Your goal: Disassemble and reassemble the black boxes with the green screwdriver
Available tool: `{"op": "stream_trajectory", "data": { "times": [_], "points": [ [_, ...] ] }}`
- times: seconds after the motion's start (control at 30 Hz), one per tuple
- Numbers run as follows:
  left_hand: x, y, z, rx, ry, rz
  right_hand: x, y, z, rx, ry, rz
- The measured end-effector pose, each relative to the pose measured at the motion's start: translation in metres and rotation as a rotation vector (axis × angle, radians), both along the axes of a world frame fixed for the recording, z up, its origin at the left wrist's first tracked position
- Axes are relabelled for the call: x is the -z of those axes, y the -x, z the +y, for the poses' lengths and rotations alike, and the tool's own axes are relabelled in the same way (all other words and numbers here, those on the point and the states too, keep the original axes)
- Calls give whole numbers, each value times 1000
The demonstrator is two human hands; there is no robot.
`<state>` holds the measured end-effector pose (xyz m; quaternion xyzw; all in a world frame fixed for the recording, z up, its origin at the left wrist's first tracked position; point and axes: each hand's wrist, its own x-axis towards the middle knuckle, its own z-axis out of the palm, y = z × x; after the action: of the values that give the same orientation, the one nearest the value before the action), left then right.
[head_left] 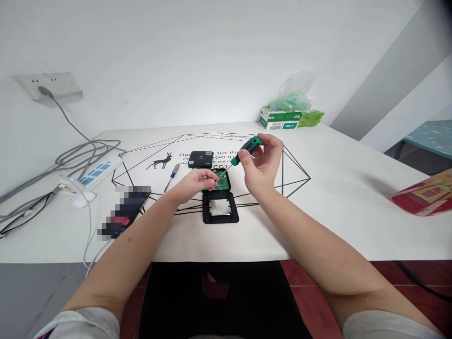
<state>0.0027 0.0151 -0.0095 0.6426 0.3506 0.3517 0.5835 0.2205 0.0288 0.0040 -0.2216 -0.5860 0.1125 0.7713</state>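
My right hand (pixel 263 167) is wrapped round the green and black handle of a screwdriver (pixel 246 150), which slants down to the left. Its thin shaft reaches the fingertips of my left hand (pixel 197 184). Those fingers are pinched together at the screwdriver's tip, over an opened black case with a green circuit board (pixel 223 181). What lies between them is too small to make out. Just in front of the board, a black square cover (pixel 208 218) with a silver plate lies flat. Behind the board lies a closed black box (pixel 200 159) with small labels.
A second screwdriver (pixel 172 177) lies left of my left hand. A phone (pixel 127 214), a power strip (pixel 100 172) and coiled grey cables (pixel 84 153) are at the left. Green and white boxes (pixel 282 117) stand by the wall; a red and yellow packet (pixel 425 193) is at the right.
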Motion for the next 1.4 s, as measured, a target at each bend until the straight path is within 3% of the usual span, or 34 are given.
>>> {"op": "stream_trajectory", "data": {
  "times": [0.4,0.57,0.7,0.97,1.13,1.4],
  "points": [
    [1,0,-1,-17,-43,-15,0,0,-1,-74,49,4],
    [8,-8,-3,61,-109,-11,-4,-5,-2,-108,45,-73],
    [12,-21,-9,135,-189,96,-6,-10,-5,-183,63,-147],
    [6,-35,-21,196,-405,331,-1,-8,-13,-272,88,-304],
    [10,-37,-19,238,-465,382,5,-3,-13,-257,49,-356],
    [13,-38,-17,249,-542,435,13,1,-12,-117,-9,-362]
  ]
}}
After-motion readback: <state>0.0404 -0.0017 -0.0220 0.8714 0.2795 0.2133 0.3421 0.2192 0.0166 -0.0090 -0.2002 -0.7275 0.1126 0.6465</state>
